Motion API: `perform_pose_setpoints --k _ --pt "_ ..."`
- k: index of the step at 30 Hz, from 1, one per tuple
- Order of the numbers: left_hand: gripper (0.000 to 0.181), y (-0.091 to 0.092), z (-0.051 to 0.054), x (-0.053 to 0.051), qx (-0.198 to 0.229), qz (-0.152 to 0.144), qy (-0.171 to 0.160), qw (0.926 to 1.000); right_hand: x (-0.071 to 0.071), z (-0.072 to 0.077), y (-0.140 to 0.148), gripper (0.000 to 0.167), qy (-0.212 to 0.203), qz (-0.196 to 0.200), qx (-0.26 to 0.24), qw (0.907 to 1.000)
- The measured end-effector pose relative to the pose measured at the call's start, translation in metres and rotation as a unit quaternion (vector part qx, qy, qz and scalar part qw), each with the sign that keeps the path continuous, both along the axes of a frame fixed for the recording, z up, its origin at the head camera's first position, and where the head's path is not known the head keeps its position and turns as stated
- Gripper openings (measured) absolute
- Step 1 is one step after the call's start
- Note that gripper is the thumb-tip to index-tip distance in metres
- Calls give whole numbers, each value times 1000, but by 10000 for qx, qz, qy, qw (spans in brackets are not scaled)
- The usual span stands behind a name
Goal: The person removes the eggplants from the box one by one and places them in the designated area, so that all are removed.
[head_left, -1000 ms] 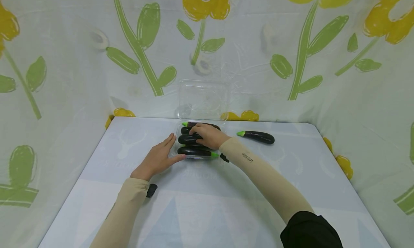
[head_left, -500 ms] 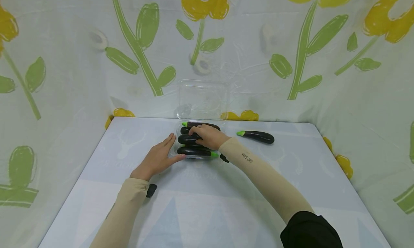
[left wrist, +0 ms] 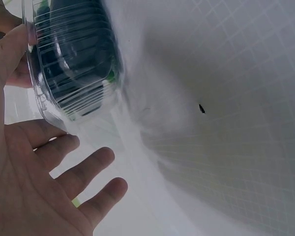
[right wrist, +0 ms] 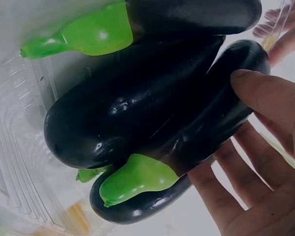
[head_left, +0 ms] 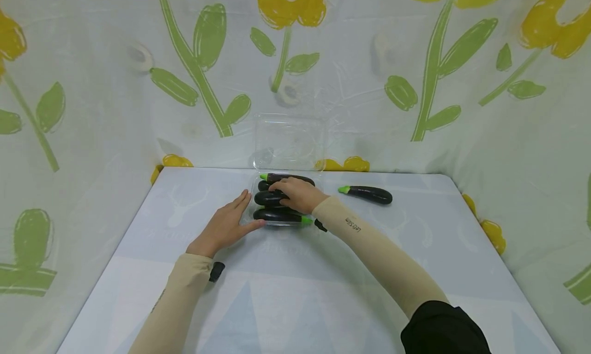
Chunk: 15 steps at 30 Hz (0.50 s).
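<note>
A clear plastic clamshell box stands at the table's back edge with its lid raised. Several dark eggplants with green caps lie across it, some overlapping in the right wrist view. My right hand reaches in from the right. It holds one eggplant, thumb on top and fingers along the opposite side. My left hand touches the box's left side, fingers extended and thumb at the front corner. Seen from the left wrist, that thumb lies at the box rim while the other fingers spread apart.
One loose eggplant lies on the table to the right of the box. The pale patterned table meets a flower-printed curtain behind and at both sides.
The right hand's fingers have shifted very slightly over the eggplants. The left hand, the box and the loose eggplant stay where they were.
</note>
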<state>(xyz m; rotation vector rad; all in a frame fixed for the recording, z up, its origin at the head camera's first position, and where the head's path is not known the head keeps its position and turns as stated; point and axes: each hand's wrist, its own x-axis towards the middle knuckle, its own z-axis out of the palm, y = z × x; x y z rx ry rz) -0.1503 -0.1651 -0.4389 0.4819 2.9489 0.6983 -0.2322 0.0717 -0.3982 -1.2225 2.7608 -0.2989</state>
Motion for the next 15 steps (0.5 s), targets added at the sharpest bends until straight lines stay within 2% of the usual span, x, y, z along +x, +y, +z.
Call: perform_pose_setpoints --k 15 --pt "101 1 1 0 31 0 -44 10000 2 0 2 44 30 82 -152 9998"
